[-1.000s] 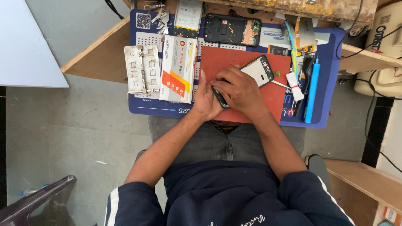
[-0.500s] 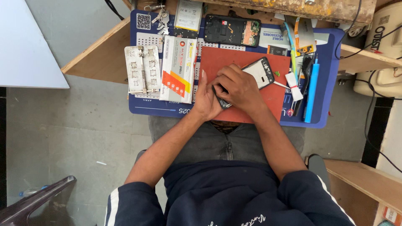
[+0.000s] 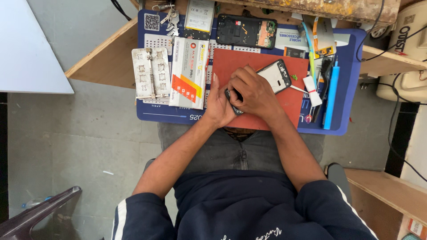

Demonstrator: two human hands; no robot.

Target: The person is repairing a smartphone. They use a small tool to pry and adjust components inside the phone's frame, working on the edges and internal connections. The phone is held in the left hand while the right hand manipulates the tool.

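Red work mat point(image 3: 231, 62) lies on a blue mat point(image 3: 342, 89) on the wooden table point(image 3: 106, 58). Head view, the only one: both hands meet at the red mat's lower middle. Right hand point(image 3: 253, 95) is curled shut over a small dark phone part point(image 3: 235, 109), mostly hidden under the fingers, so what it is cannot be told. Left hand point(image 3: 220, 106) stands edge-on against that part, fingers straight and close together; whether it grips cannot be told. One dark phone frame point(image 3: 278, 75) lies tilted on the red mat, just beside the right knuckles. Left of the hands: one metal clamp jig point(image 3: 151, 73), one white-and-orange box point(image 3: 189, 73), touching each other. Behind: one opened black phone point(image 3: 247, 31), one flat battery point(image 3: 199, 15), one key bunch point(image 3: 171, 20). To the right: one blue pen-like tool point(image 3: 331, 95), one white strip point(image 3: 311, 84), dark tools bunched together, too cluttered to count. Forearms block the red mat's near edge.

Against half a second ago: hands stay in the same spot, right fingers sit slightly lower over the part; nothing else has shifted.
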